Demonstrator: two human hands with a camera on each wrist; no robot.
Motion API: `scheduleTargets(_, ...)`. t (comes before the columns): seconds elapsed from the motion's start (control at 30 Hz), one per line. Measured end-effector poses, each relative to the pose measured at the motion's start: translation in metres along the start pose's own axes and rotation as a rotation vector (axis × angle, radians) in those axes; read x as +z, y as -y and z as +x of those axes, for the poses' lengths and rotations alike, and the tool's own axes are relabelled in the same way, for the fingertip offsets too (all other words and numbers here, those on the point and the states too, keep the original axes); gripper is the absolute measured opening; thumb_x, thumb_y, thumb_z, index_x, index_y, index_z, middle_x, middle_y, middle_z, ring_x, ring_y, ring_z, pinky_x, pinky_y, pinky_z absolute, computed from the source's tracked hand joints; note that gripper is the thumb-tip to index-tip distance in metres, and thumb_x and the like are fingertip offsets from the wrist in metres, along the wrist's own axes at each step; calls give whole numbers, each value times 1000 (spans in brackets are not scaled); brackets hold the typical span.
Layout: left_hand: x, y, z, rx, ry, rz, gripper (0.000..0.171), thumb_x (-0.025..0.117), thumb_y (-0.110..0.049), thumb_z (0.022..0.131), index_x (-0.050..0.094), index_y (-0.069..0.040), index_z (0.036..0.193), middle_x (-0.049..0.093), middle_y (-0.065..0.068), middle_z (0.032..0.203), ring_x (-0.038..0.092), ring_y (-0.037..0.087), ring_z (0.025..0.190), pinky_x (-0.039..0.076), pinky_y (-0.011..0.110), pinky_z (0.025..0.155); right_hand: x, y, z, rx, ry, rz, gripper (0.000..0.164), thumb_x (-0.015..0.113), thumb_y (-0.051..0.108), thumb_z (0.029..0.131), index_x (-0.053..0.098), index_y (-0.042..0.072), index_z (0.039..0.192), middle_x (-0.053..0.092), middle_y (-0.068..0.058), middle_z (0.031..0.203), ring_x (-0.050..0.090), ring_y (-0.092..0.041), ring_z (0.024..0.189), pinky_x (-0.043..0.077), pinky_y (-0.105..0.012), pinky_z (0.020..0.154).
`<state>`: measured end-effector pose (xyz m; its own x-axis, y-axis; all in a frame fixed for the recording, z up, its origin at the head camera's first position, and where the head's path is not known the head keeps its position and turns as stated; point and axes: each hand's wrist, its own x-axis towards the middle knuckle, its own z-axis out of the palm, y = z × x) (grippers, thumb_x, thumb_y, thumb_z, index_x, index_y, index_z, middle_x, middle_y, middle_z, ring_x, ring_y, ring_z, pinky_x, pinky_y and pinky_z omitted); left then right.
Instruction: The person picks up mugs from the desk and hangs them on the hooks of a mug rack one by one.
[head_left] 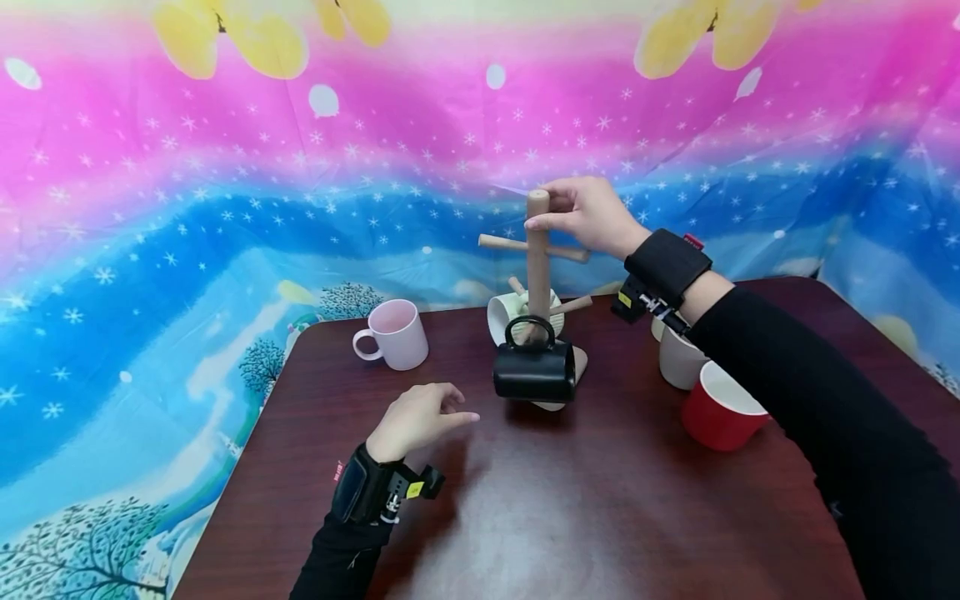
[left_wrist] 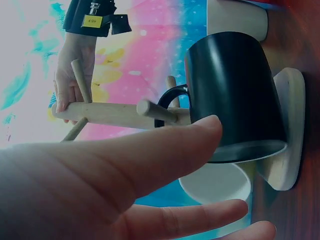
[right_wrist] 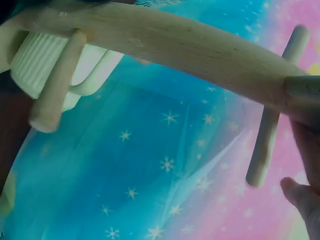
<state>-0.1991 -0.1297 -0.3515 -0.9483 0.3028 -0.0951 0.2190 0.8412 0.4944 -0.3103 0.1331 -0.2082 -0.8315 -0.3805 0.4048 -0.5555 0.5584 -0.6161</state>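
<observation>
We see the right hand (head_left: pixel 592 215) raised, pinching the pale wooden mug stand (head_left: pixel 537 275) near its top, while the left hand (head_left: pixel 418 421), empty and relaxed, hovers left of the black mug (head_left: pixel 534 373). That glossy mug hangs sideways on the stand's near side, toward the far middle of the dark reddish desk (head_left: pixel 570 508), before a snowflake-patterned cloth (head_left: pixel 225 192)

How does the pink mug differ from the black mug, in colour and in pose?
Colour: the pink mug is pale pink, while the black mug is dark and glossy outside.
Pose: the pink mug stands upright on the table; the black mug is on its side at the wooden stand.
Handle: the pink mug's points left in the head view, the black mug's upward.
Both have one looped handle.
</observation>
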Motion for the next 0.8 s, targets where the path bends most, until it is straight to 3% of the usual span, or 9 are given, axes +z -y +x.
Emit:
scheduleTargets(0.17, 0, 1, 1, 0, 8, -11, 35, 66, -40, 82, 65, -12, 103, 66, -4, 88, 60, 9, 81, 49, 31, 74, 4, 5, -3, 61, -91, -76, 29, 71, 21, 81, 64, 2, 102, 68, -18, 97, 65, -27, 94, 49, -35, 82)
scheduleTargets(0.5, 1, 2, 2, 12, -5, -5, 34, 66, -42, 82, 67, -13, 101, 67, -4, 89, 60, 9, 81, 50, 31, 74, 8, 16, 0, 152, -182, -173, 34, 73, 29, 78, 59, 1, 91, 66, -19, 93, 59, -27, 85, 44, -30, 65)
scheduleTargets(0.8, 1, 1, 1, 7, -12, 4, 35, 65, -41, 82, 67, -12, 102, 67, -4, 89, 61, 10, 81, 49, 31, 74, 17, 23, 2, 159, -298, -260, 38, 70, 34, 79, 46, 7, 69, 60, -14, 77, 53, -27, 72, 38, -31, 62)
